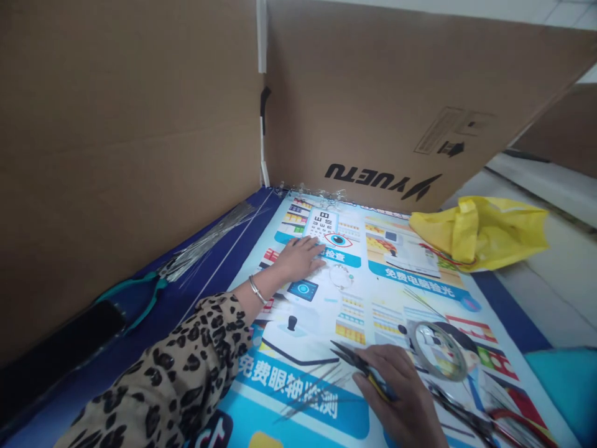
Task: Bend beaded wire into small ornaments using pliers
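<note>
Two bare hands of mine show in the head view, the only one. My left hand (298, 258) lies palm down with its fingers loosely spread on a white-and-blue printed poster sheet (326, 311), and I see nothing gripped in it. Just beside its thumb, flat on the sheet, lies a thin, round, pale silvery circlet (351, 278); its finer details are too small to tell. My right hand (403, 382) is closed around dark-nosed pliers with yellow-and-blue handles (357, 361). Their tips stand slightly apart, with nothing visible between them.

As far as I can judge, the work is partway along. The circlet is already round, but I cannot tell whether it is complete. Small, clear, glinting pieces (326, 194) lie in a row at the sheet's far edge; whether they are finished or waiting is unclear. Several thin, dark, straight wires (317, 386) lie loose near the pliers, seemingly unshaped, and a thick bundle of silvery wires (209, 239) lies to my left, apparently unused. Plenty of material therefore seems left, with both wire groups apart from my hands.
</note>
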Motion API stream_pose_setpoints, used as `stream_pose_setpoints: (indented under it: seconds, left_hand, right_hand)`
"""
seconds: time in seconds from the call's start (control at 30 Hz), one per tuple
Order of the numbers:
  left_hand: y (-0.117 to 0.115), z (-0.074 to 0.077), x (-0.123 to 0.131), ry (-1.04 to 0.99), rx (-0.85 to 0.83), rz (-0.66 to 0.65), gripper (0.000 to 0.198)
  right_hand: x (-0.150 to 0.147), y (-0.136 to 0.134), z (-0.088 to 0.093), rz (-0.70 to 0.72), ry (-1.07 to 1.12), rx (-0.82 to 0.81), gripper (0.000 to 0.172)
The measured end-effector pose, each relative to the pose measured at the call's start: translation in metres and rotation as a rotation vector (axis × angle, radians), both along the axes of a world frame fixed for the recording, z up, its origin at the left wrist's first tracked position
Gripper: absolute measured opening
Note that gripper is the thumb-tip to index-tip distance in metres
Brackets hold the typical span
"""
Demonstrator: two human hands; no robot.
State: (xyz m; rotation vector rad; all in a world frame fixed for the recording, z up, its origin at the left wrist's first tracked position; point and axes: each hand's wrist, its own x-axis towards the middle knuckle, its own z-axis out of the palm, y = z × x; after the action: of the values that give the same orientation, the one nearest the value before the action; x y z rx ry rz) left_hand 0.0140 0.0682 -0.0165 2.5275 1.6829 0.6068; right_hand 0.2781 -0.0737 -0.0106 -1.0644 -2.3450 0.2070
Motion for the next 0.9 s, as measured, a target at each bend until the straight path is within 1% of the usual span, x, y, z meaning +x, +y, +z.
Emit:
stream_pose_setpoints:
  seconds: [0.1, 0.23, 0.37, 0.5, 0.7, 0.8, 0.9]
  left_hand:
    - [0.006, 0.005, -0.007, -0.329, 0.095, 0.167, 0.039]
    - [0.014, 0.009, -0.024, -0.46, 0.133, 0.269, 0.036]
    - [0.017, 0.007, -0.034, -0.557, 0.162, 0.364, 0.035]
    - [0.017, 0.007, -0.035, -0.612, 0.201, 0.439, 0.033]
    - [0.016, 0.01, -0.035, -0.621, 0.216, 0.522, 0.032]
    - [0.017, 0.009, -0.034, -0.596, 0.184, 0.505, 0.031]
    - [0.019, 0.005, -0.032, -0.549, 0.133, 0.443, 0.027]
  right_hand:
    - [-0.001, -0.001, 0.005, -0.017, 0.026, -0.037, 0.024]
    - [0.0, -0.001, 0.007, -0.033, 0.033, -0.064, 0.024]
    - [0.0, -0.001, 0.007, -0.023, 0.026, -0.083, 0.026]
    - [0.001, -0.001, 0.008, -0.022, 0.044, -0.065, 0.025]
    - [-0.001, -0.001, 0.011, -0.023, 0.047, -0.069, 0.024]
    - [-0.001, -0.001, 0.011, -0.013, 0.041, -0.066, 0.024]
    - [-0.001, -0.001, 0.01, 0.002, 0.035, -0.043, 0.023]
